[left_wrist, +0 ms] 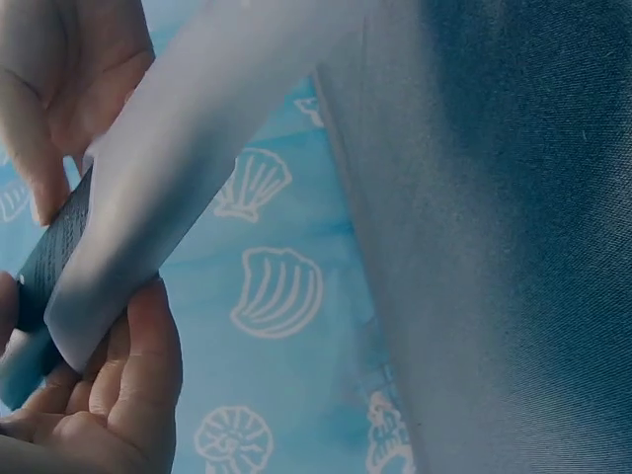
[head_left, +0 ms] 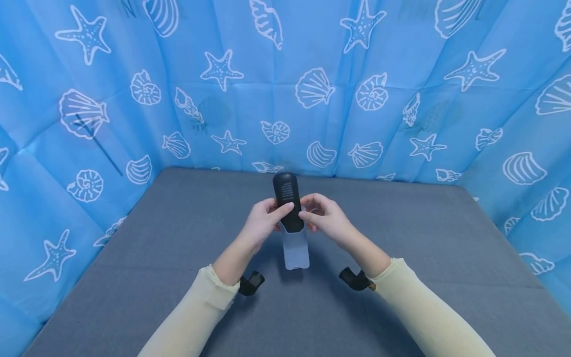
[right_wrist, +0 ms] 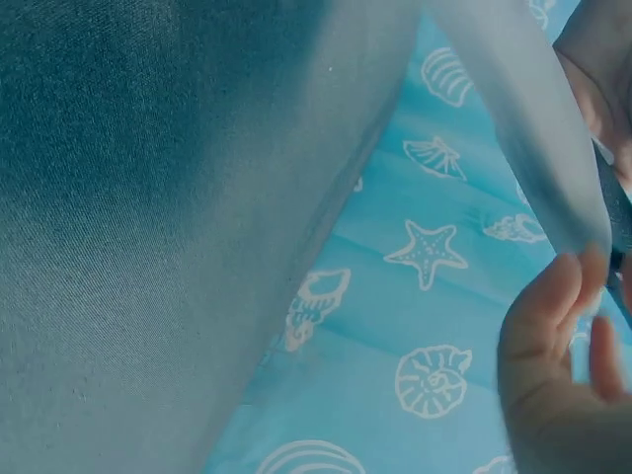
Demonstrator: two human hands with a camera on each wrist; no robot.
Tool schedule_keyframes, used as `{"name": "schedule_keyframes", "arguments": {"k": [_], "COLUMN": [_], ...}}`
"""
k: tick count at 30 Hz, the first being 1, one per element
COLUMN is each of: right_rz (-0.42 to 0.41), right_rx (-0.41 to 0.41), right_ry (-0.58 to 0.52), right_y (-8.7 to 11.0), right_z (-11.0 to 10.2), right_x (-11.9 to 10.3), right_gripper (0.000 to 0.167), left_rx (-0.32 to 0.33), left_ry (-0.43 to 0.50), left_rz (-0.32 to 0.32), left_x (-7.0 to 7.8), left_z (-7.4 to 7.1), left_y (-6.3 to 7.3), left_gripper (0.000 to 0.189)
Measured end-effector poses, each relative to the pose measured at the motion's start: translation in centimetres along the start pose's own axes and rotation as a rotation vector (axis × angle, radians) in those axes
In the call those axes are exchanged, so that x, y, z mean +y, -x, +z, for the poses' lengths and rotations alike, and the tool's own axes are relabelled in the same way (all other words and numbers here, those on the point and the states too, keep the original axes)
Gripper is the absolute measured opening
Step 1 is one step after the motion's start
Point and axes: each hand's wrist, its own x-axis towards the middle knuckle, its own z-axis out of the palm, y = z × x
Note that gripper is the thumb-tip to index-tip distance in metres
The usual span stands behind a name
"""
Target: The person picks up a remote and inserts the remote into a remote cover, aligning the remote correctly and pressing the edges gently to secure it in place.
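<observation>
A black, rounded, oblong device with small pale print on its face stands partly inside a pale grey-blue sleeve, its upper part sticking out. My left hand holds both from the left, thumb pressed on the black face and fingers behind the sleeve. On the opposite side, my right hand pinches the sleeve's edge, its thumb tip by the device's right side. The left wrist view shows the sleeve's long smooth back with left fingers curled under it. In the right wrist view the right fingers are slightly blurred.
A grey cloth-covered table lies under the hands. Blue curtains with white shells and starfish stand round its back and sides. A black wrist mount shows below the left forearm, another mount by the right.
</observation>
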Motion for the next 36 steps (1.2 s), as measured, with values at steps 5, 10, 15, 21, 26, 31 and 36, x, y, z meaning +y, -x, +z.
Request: {"name": "schedule_keyframes", "arguments": {"k": [5,10,15,21,26,31,36], "right_rz": [0.060,0.028,0.064,0.097,0.050,0.001,-0.011], "right_rx": [0.000,-0.020,0.055,0.110,0.137,0.107,0.041], "right_ry": [0.054,0.031,-0.089,-0.138,-0.153,-0.139,-0.081], "right_y": [0.3,0.4,0.2,0.1,0.2,0.3,0.4], "right_z": [-0.3,-0.4,0.3,1.1,1.6,1.7,1.6], "right_x": [0.1,0.2,0.1,0.1,0.2,0.6,0.4], "right_gripper": [0.019,0.015,0.014,0.015,0.014,0.015,0.035], "left_rx": [0.015,0.005,-0.034,-0.083,-0.080,-0.072,-0.057], "left_ry": [-0.009,-0.026,-0.102,-0.138,-0.104,-0.043,-0.033], "left_rz": [0.016,0.014,-0.011,-0.038,-0.046,-0.021,-0.022], "left_x": [0.0,-0.1,-0.1,-0.2,-0.7,-1.2,-1.1], "left_z": [-0.1,-0.1,-0.1,-0.1,-0.1,0.2,0.0], "left_y": [0.0,0.1,0.0,-0.2,-0.1,0.1,0.2], "left_gripper": [0.035,0.035,0.036,0.034,0.035,0.038,0.042]}}
